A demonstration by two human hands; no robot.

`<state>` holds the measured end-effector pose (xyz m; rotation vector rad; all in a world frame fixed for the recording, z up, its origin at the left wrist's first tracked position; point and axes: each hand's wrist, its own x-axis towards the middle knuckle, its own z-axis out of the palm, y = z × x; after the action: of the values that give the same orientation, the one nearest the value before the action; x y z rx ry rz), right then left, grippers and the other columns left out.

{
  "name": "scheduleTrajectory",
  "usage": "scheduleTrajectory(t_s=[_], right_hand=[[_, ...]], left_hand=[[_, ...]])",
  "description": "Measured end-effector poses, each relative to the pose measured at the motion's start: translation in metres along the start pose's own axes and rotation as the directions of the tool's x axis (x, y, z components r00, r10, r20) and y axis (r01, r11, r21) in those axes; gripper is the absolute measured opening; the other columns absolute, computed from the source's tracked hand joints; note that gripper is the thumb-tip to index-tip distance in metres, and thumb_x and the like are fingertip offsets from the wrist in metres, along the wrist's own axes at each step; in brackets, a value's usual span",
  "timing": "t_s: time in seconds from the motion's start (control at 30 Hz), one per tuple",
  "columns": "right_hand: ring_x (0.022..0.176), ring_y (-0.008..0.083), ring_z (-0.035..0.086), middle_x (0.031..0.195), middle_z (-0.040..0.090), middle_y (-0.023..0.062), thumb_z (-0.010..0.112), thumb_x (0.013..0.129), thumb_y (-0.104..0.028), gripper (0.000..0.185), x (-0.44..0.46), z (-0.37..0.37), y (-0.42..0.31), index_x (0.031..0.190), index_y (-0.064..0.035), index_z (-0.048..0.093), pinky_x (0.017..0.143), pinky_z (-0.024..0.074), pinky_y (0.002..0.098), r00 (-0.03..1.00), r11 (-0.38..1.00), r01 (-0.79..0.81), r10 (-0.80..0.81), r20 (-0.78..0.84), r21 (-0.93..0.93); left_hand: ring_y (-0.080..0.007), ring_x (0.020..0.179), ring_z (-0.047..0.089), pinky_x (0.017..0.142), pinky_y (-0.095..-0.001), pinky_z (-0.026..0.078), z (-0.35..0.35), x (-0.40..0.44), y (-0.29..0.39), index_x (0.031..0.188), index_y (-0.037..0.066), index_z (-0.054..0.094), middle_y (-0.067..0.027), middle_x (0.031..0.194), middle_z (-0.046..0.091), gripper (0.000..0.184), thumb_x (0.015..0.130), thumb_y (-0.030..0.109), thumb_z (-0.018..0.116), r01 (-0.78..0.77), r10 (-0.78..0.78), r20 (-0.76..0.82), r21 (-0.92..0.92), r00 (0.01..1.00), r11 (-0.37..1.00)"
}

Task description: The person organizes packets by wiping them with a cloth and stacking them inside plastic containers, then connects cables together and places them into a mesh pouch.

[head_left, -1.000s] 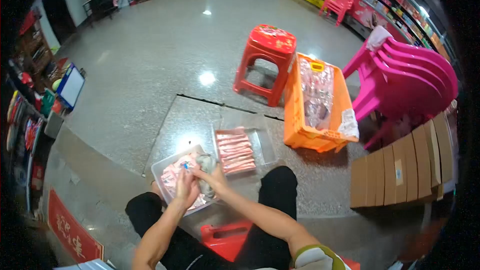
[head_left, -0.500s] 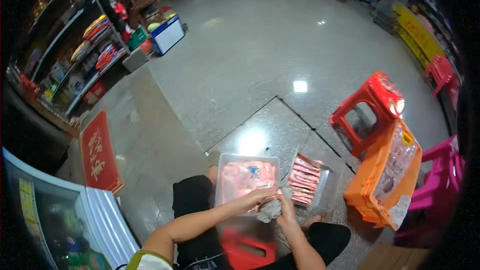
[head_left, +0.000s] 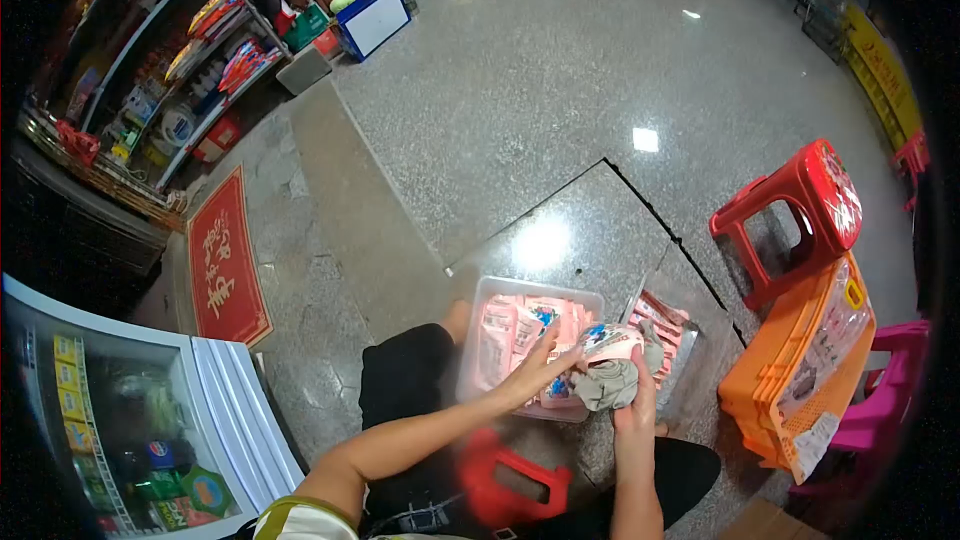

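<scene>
Speckled grey floor (head_left: 500,110) stretches away under bright reflections, crossed by a dark seam that bends to a corner just beyond the work. At the left, a red mat (head_left: 228,260) with pale characters lies between crowded shelves (head_left: 190,110) and a glass-fronted cooler (head_left: 150,420) holding bottles and yellow packs. A blue-framed white board (head_left: 378,22) leans farther off.

Between the person's dark-clad knees, a clear plastic bin (head_left: 468,380) holds loose pink-and-white packets (head_left: 510,325). Just to its right, a second clear container (head_left: 688,358) carries more pink packets set in a row, partly covered by the right hand (head_left: 636,402) and what it holds. That hand pinches one pink-and-white packet (head_left: 612,342) with blue print together with a crumpled grey cloth (head_left: 604,386), the thumb pressed up along the packet's near side. Both hang above the right side of the bin. The left hand (head_left: 540,368) has its fingers spread, one raised over the bin, the others reaching to the near edge of the packet; they seem to touch it, though blur makes the contact hard to judge.

A low red stool (head_left: 500,485) sits below the forearms. Off to the right, a taller red stool (head_left: 835,202) stands against an orange crate (head_left: 762,398) containing clear plastic, with a magenta chair (head_left: 882,420) behind
</scene>
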<state>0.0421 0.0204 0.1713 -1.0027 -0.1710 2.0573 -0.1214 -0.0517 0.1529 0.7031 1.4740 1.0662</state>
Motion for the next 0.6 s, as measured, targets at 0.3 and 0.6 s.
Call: scheduleTrajectory(t_s=[0.3,0.6], right_hand=[[0.107,0.0253,0.061,0.118,0.063,0.0111,0.063,0.091,-0.022,0.039,0.007,-0.004,0.016,0.125,-0.0043,0.055,0.095,0.0487,0.0392,0.998,0.997,-0.056,0.054,0.03,0.047],[0.109,0.026,0.061,0.119,0.062,0.012,0.06,0.093,-0.02,0.038,0.003,0.006,0.019,0.126,-0.0019,0.052,0.096,0.0484,0.0389,0.999,0.997,0.025,-0.023,0.034,-0.077]], left_hand=[[-0.0154,0.086,0.048,0.064,-0.03,0.04,0.027,-0.007,-0.039,0.136,0.01,0.042,-0.0074,0.112,0.055,0.093,0.084,0.083,0.019,0.446,-0.298,0.437,-0.289,0.849,0.847],[-0.0133,0.088,0.058,0.07,-0.0297,0.048,0.016,-0.012,0.017,0.127,0.008,0.053,-0.0066,0.109,0.061,0.061,0.096,0.058,0.039,0.295,-0.287,0.065,-0.206,0.956,0.933]])
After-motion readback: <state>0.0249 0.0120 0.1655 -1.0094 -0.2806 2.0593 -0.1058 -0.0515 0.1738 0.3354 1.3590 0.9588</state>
